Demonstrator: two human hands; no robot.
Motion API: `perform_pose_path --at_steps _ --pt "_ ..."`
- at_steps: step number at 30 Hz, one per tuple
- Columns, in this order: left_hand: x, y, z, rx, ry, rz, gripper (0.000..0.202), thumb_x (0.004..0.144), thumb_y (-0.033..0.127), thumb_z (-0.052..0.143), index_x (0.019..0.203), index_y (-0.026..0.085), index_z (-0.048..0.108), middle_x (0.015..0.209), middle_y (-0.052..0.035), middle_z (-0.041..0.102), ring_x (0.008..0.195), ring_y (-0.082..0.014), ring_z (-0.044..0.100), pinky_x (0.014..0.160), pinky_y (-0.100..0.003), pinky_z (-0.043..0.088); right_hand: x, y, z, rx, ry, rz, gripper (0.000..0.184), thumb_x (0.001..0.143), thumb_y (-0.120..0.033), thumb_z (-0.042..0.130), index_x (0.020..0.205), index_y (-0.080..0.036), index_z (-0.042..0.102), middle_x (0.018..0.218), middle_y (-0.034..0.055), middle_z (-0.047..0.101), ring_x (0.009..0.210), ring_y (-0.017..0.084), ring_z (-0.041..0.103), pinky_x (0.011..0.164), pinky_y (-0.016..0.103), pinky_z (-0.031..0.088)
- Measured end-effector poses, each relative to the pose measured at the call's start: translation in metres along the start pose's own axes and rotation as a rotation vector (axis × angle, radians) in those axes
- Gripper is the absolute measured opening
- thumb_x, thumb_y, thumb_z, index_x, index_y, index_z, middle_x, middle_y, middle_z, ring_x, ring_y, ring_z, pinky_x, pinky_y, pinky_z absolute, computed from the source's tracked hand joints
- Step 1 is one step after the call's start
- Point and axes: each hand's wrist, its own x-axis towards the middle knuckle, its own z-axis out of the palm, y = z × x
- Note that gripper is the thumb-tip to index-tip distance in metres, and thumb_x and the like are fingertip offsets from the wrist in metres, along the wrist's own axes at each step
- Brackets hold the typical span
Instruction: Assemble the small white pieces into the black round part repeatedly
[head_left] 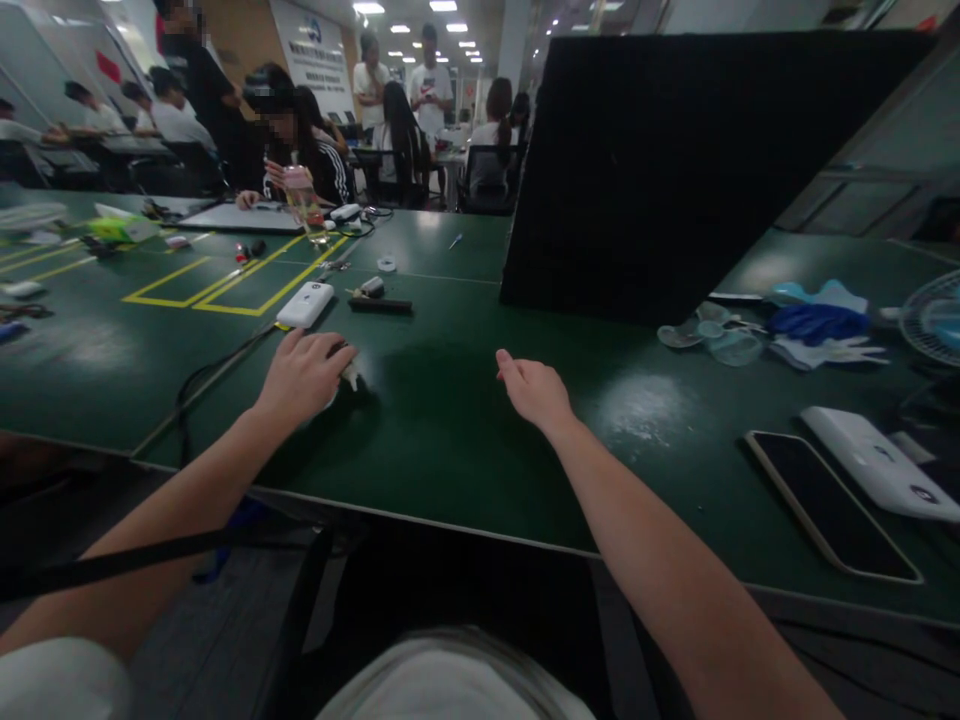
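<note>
Here, the left hand [304, 375] is lying palm-down over a small black-and-white object [349, 371], just on the near side of the white power bank [305, 304]. Its fingers are curling over the object, which is mostly hidden, so I cannot tell whether they are truly gripping it. The right hand [534, 388] is hovering to the right of the power bank and nearer the viewer, loosely open, fingers relaxed and holding nothing. Both are working over the dark green table [442, 420]. A black bar [380, 304] is lying just right of the power bank, with a small roll of tape [386, 264] sitting a little beyond it. Yellow tape lines [225, 285] are running along the table just left of the power bank, and a black cable [202, 380] is trailing from its near-left side. Far to its right a tall black panel [675, 170] is standing upright, and a dark phone [829, 505] is lying flat well beyond that.
</note>
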Motion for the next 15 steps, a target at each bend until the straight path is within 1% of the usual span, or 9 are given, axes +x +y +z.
perform_pose_path --at_steps 2,4,6,7,9,12,15 --pt "0.000 -0.006 0.006 -0.034 0.107 -0.123 0.043 0.077 0.023 0.059 0.119 0.029 0.063 0.137 -0.0090 0.058 0.130 -0.0343 0.052 0.115 -0.058 0.033 0.002 0.002 0.001 -0.002 0.003 0.011 0.079 0.092 -0.082 0.020 0.086 -0.020 0.069 0.070 0.0057 0.062 0.064 0.019 0.060 0.059 0.033 0.044" --pt "0.002 -0.010 0.016 -0.127 0.220 -0.309 0.046 0.082 0.026 0.059 0.128 0.025 0.055 0.135 -0.0124 0.056 0.125 -0.0319 0.055 0.108 -0.054 0.043 0.003 0.003 0.001 -0.001 -0.001 0.015 0.079 0.092 -0.082 0.021 0.087 -0.020 0.069 0.072 0.0065 0.064 0.065 0.020 0.061 0.060 0.033 0.045" --pt "0.007 -0.008 0.028 -0.262 0.280 -0.459 0.048 0.088 0.032 0.056 0.133 0.021 0.047 0.130 -0.0144 0.057 0.119 -0.0282 0.059 0.102 -0.049 0.049 0.004 0.003 0.002 -0.003 -0.018 0.013 0.079 0.092 -0.082 0.021 0.087 -0.020 0.069 0.074 0.0070 0.065 0.067 0.020 0.062 0.060 0.033 0.045" --pt "0.009 -0.003 0.034 -0.323 0.280 -0.490 0.048 0.091 0.036 0.054 0.135 0.019 0.044 0.129 -0.0150 0.057 0.117 -0.0267 0.060 0.101 -0.047 0.050 0.004 0.002 0.002 -0.008 -0.024 0.015 0.079 0.092 -0.082 0.021 0.087 -0.020 0.069 0.075 0.0072 0.066 0.067 0.020 0.062 0.060 0.033 0.045" --pt "0.016 0.010 0.045 -0.386 0.241 -0.470 0.047 0.096 0.042 0.050 0.135 0.017 0.042 0.130 -0.0163 0.056 0.118 -0.0259 0.059 0.103 -0.045 0.049 0.003 0.001 0.002 -0.019 -0.033 0.019 0.079 0.092 -0.082 0.021 0.089 -0.020 0.070 0.076 0.0076 0.066 0.069 0.021 0.063 0.061 0.034 0.045" --pt "0.031 0.034 0.058 -0.377 0.143 -0.384 0.048 0.097 0.046 0.049 0.134 0.017 0.043 0.135 -0.0180 0.055 0.123 -0.0285 0.057 0.105 -0.045 0.047 0.004 -0.001 0.002 -0.041 -0.027 0.031 0.081 0.092 -0.082 0.020 0.091 -0.020 0.070 0.075 0.0078 0.067 0.069 0.022 0.063 0.061 0.034 0.045" --pt "0.047 0.050 0.068 -0.357 -0.009 -0.342 0.050 0.098 0.050 0.046 0.135 0.016 0.043 0.128 -0.0196 0.061 0.115 -0.0315 0.064 0.098 -0.047 0.050 0.005 -0.002 0.001 -0.057 -0.012 0.030 0.083 0.091 -0.083 0.018 0.090 -0.019 0.071 0.074 0.0078 0.066 0.069 0.022 0.063 0.060 0.034 0.043"
